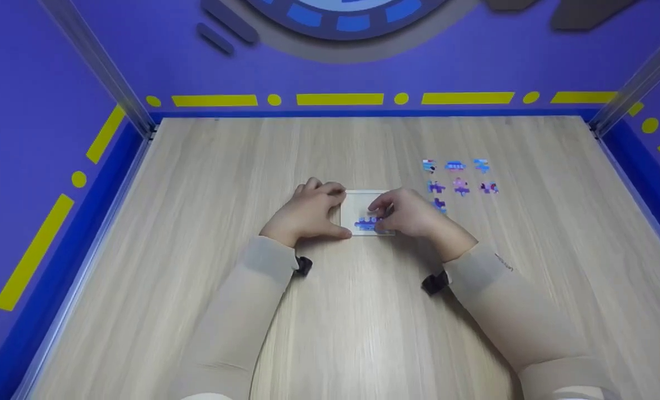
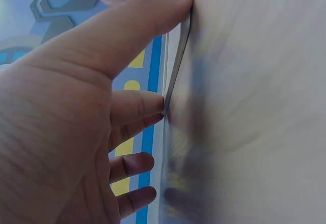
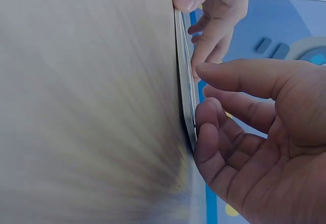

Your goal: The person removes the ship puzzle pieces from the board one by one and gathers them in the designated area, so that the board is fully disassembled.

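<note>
A small white puzzle tray [image 1: 358, 201] lies on the table with several joined blue and purple jigsaw pieces [image 1: 365, 224] along its near side. My left hand [image 1: 311, 210] holds the tray's left side, thumb at the near corner and index finger at the far one. In the left wrist view the tray's edge [image 2: 178, 56] runs between that thumb and index finger. My right hand [image 1: 410, 214] is over the tray's right part, thumb tip at the joined pieces, other fingers loosely bent. The right wrist view shows a gap between its thumb [image 3: 229, 75] and fingers, with no piece visible there.
Loose jigsaw pieces [image 1: 455, 166] lie in rows on the wooden table [image 1: 330, 311] beyond and right of my right hand. One of them, a dark blue piece [image 1: 439, 205], is close to the right wrist. Blue panels [image 1: 341, 78] enclose the table's back and sides.
</note>
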### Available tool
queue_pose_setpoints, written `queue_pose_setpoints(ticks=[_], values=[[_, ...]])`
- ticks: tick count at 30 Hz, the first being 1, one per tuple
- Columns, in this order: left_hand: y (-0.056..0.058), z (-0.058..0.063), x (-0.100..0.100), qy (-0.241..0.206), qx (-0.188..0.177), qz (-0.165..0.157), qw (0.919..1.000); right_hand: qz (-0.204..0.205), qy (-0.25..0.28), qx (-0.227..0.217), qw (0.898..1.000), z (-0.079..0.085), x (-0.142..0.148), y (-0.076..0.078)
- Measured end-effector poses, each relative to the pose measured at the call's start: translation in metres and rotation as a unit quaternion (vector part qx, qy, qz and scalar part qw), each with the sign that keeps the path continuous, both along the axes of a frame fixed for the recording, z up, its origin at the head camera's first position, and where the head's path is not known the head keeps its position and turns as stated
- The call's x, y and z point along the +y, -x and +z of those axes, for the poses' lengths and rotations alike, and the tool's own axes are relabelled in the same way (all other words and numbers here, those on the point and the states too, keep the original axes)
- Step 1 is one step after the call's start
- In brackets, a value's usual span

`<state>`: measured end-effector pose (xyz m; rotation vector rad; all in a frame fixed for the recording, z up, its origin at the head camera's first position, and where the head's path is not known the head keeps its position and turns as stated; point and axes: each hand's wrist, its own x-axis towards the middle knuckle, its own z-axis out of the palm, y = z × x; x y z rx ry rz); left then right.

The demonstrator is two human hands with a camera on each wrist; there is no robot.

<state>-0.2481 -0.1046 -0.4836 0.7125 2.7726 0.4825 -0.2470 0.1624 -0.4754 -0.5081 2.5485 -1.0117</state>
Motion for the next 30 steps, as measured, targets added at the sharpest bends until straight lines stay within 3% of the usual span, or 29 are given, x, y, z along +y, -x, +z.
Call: queue_pose_setpoints(ticks=[13, 30], values=[[0.0, 0.0001, 0.0004, 0.0, -0.004, 0.003, 1.0, 0.029, -0.024, 0.021, 0.999, -0.0026, -0.0019, -0.0021], [-0.0005, 0.0015, 0.0009, 0.004, -0.006, 0.005, 1.0, 0.026, -0.01, 0.016, 0.999, -0.0033, -0.0026, -0.0031]])
